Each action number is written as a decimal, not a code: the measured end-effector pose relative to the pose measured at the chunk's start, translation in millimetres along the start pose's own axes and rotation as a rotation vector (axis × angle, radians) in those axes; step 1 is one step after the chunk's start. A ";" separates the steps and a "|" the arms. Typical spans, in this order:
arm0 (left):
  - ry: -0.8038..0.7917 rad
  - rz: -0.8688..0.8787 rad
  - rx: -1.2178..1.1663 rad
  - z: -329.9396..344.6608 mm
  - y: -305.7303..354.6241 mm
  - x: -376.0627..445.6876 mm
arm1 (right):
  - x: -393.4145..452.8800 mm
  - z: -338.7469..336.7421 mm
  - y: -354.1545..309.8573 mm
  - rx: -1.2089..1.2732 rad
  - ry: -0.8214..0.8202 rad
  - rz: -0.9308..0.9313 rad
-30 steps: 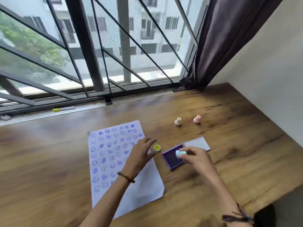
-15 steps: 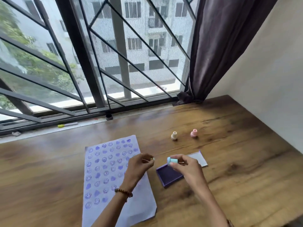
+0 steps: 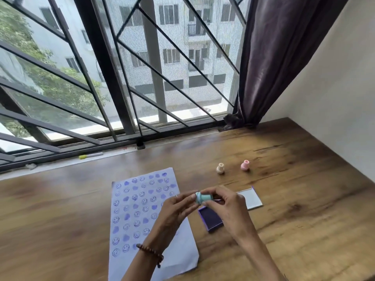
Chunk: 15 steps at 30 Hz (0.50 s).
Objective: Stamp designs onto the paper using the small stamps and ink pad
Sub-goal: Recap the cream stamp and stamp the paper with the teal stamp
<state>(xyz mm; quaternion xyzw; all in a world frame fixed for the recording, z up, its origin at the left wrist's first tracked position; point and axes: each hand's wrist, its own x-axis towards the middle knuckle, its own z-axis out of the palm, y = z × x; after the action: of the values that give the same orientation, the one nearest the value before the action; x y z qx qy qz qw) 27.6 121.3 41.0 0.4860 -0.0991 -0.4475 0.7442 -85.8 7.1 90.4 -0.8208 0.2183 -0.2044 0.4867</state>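
Observation:
I hold a small teal stamp (image 3: 203, 197) on its side above the table, between both hands. My right hand (image 3: 226, 208) pinches its narrow end. The fingertips of my left hand (image 3: 176, 209) grip its wide end. Below my right hand lies the open purple ink pad (image 3: 211, 220), with its pale lid (image 3: 251, 199) flat beside it. The white paper (image 3: 134, 211), covered with several purple smiley and heart prints, lies to the left under my left forearm. A cream stamp (image 3: 220, 168) and a pink stamp (image 3: 245, 165) stand farther back on the wooden table (image 3: 294, 209).
A yellow-green marker (image 3: 90, 155) lies on the window sill at the back left. A barred window runs along the table's far edge. A dark curtain (image 3: 274, 67) hangs in the back right corner. A white wall (image 3: 334, 98) borders the table's right side.
My right hand has lifted the teal stamp off the ink pad. My left hand has left the paper and come up to the stamp. The yellow stamp on the paper is out of sight.

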 end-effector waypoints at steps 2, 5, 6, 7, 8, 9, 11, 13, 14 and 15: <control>-0.017 0.019 0.000 -1.5 2.3 -0.6 | 1.3 0.7 0.4 0.001 0.002 0.019; 0.007 0.056 -0.011 -0.8 3.7 -0.2 | 6.1 3.1 0.1 0.066 -0.013 0.114; 0.014 0.067 -0.037 0.3 3.6 0.0 | 8.5 4.3 -0.9 0.099 -0.017 0.148; 0.016 0.072 -0.070 2.0 3.3 0.3 | 10.9 5.2 -1.3 0.163 -0.024 0.186; 0.017 0.073 -0.110 3.3 2.8 0.7 | 13.3 6.0 -1.0 0.248 -0.031 0.227; 0.018 0.074 -0.150 3.8 2.1 1.7 | 15.4 6.5 0.0 0.328 -0.040 0.263; 0.027 0.079 -0.206 2.7 0.0 4.2 | 18.3 8.1 4.0 0.417 -0.079 0.306; 0.037 0.092 -0.193 -0.4 -1.5 6.4 | 20.0 10.9 9.6 0.420 -0.123 0.319; 0.041 0.104 -0.148 -2.4 -2.1 7.5 | 21.4 12.7 12.9 0.411 -0.127 0.326; 0.042 0.119 -0.078 -4.7 -2.7 9.0 | 23.4 14.3 16.1 0.407 -0.123 0.336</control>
<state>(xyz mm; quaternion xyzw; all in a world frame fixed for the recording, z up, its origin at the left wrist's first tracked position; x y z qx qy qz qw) 34.0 117.1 33.8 0.4593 -0.0947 -0.3957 0.7896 -61.3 -2.7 72.7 -0.6693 0.2759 -0.1101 0.6811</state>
